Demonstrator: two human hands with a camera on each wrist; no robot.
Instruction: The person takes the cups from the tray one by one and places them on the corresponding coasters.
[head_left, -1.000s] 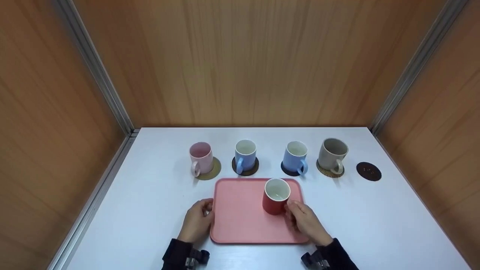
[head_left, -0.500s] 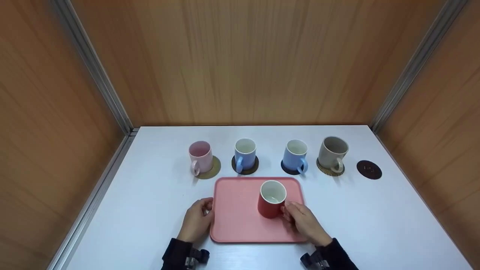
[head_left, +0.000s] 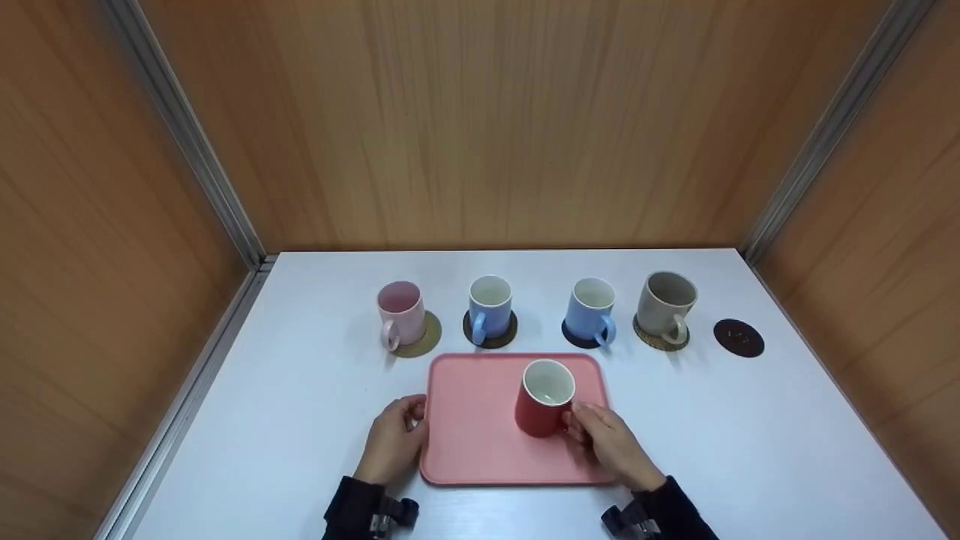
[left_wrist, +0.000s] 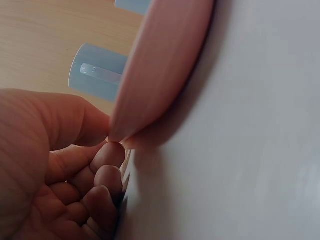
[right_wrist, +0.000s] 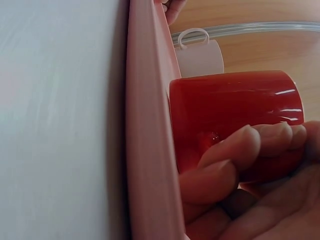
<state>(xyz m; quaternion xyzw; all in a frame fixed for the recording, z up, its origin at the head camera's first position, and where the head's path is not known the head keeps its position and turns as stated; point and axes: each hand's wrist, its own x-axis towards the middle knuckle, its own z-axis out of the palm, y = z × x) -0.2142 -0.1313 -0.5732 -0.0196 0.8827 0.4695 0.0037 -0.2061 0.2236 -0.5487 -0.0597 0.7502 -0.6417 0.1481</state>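
Note:
On the pink tray point(head_left: 480, 457) stands a red mug point(head_left: 536, 416) with a pale inside, on the right half. My right hand point(head_left: 609, 444) grips this mug at its handle side; in the right wrist view the curled fingers point(right_wrist: 240, 145) hide most of the handle. The mug's base is right at the tray's surface. At the tray's left edge, my left hand point(head_left: 394, 439) pinches the rim between thumb and fingers. The left wrist view shows the thumb point(left_wrist: 85, 120) against the tray's rim point(left_wrist: 155, 75), with the other fingers curled below.
Behind the tray stand a pink mug point(head_left: 403, 319), a blue mug point(head_left: 492, 304), another blue mug point(head_left: 590, 311) and a grey mug point(head_left: 665, 307), each on a coaster. A bare dark coaster point(head_left: 739, 338) lies at the right. Wooden walls point(head_left: 495, 127) enclose the white table point(head_left: 300, 360).
The red mug has shifted slightly left and toward me on the tray, with my right hand still at its handle. My left hand has stayed at the tray's edge.

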